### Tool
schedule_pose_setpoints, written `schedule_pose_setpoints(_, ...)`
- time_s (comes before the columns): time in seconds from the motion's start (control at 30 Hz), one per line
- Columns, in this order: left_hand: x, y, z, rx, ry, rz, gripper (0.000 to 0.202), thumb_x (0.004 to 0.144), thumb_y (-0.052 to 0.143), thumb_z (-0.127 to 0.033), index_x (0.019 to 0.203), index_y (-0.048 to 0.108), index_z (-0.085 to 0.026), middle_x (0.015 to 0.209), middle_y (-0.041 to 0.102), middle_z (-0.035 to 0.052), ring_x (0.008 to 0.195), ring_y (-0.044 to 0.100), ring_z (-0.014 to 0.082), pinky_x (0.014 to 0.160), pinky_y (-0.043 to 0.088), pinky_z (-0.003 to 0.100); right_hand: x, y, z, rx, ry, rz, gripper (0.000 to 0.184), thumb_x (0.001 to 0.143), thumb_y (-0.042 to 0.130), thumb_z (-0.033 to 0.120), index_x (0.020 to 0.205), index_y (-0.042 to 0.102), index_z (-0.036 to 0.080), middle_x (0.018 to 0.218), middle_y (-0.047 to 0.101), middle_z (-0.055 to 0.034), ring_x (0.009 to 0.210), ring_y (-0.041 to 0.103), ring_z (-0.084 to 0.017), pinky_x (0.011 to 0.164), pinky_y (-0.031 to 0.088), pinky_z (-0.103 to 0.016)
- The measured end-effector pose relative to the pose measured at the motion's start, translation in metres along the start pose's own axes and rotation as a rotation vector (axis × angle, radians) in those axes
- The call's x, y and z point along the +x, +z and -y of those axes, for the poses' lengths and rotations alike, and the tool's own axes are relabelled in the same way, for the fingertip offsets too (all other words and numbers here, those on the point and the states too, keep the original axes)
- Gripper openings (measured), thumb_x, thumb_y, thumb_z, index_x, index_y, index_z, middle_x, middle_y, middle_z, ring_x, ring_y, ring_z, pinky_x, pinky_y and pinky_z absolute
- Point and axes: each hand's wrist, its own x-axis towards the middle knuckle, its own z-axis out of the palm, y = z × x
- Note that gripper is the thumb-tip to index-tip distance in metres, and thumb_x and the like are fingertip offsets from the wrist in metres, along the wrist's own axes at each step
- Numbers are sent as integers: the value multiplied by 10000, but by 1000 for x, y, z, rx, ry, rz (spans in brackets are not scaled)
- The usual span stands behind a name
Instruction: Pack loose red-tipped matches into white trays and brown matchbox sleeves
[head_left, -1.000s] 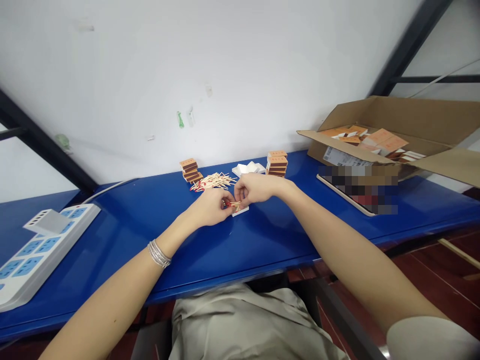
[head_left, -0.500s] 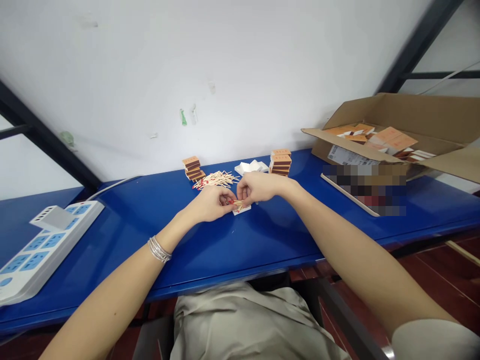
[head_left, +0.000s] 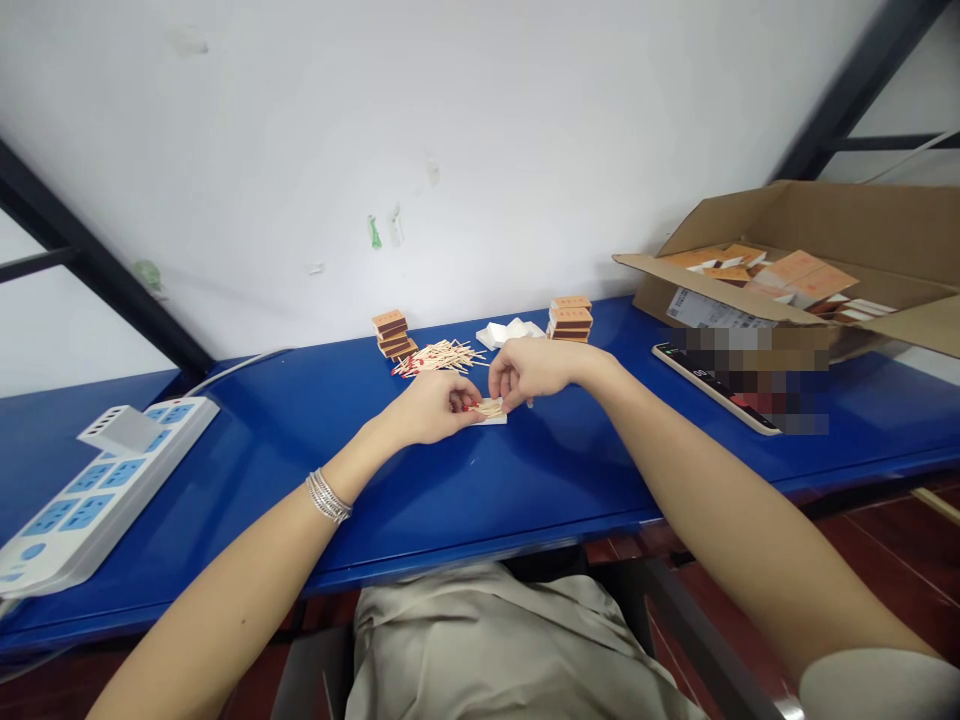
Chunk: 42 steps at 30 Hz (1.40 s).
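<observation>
White wall (head_left: 262,150) is rising behind a blue table (head_left: 405,510), where one small white tray (head_left: 493,421) is lying between your fingers with matchsticks (head_left: 493,407) in it. Your left hand (head_left: 433,408) is resting at the tray's left end, its fingers (head_left: 465,420) bending around the red match heads; your right hand (head_left: 536,366) is resting at the opposite end, fingertips curling down close together. Whether either set is pinching matches or tray, you cannot tell from here. You are covering both ends, it seems, so that the short sticks are lying level and lengthwise.

Just beyond your left fingers, one loose pile of matches (head_left: 442,357) is spreading, presumably for easy reach, too tangled to count. Two matchbox stacks are standing beyond your hands, one behind the left fingers (head_left: 390,322), one behind the right wrist (head_left: 570,316); folded white pieces (head_left: 510,332) are sitting between them, their number unclear. Well right of your fingers, one phone (head_left: 700,371) and one cardboard box (head_left: 855,215) are lying; far left, one power strip (head_left: 67,548) is carrying one adapter (head_left: 127,432).
</observation>
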Motion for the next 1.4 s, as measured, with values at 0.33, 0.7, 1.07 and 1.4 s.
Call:
schedule_pose_setpoints(0.33, 1, 1, 5, -103, 24, -33, 200, 754, 673, -212, 941, 690, -142, 843, 692, 45, 670, 625, 110, 655, 540, 235, 4, 3, 1, -14, -60, -3, 350, 607, 762, 444, 798, 658, 169, 756, 720, -37, 643, 649, -166, 560, 472, -251)
schedule_pose_setpoints(0.7, 6, 5, 13, -328, 18, -77, 204, 729, 668, -146, 931, 669, -121, 869, 712, 78, 797, 687, 164, 743, 588, 301, 9, 8, 2, -203, -55, -25, 609, 491, 816, 542, 945, 639, 176, 873, 705, -35, 699, 629, -175, 573, 419, -260)
schedule_pose_setpoints(1.07, -2, -12, 8, -8, -109, 63, 112, 716, 654, -184, 800, 709, -133, 675, 678, 26, 600, 608, 113, 575, 502, 223, 7, 6, 4, -181, -40, -16, 608, 483, 825, 528, 965, 672, 191, 900, 704, -34, 727, 627, -177, 596, 412, -265)
schedule_pose_setpoints(1.4, -2, -12, 4, 33, -50, 23, 147, 719, 610, -149, 827, 710, -135, 699, 689, 24, 614, 614, 111, 596, 499, 215, 6, 6, 4, -163, -56, -7, 600, 504, 822, 505, 987, 662, 189, 883, 695, -28, 743, 624, -179, 599, 419, -259)
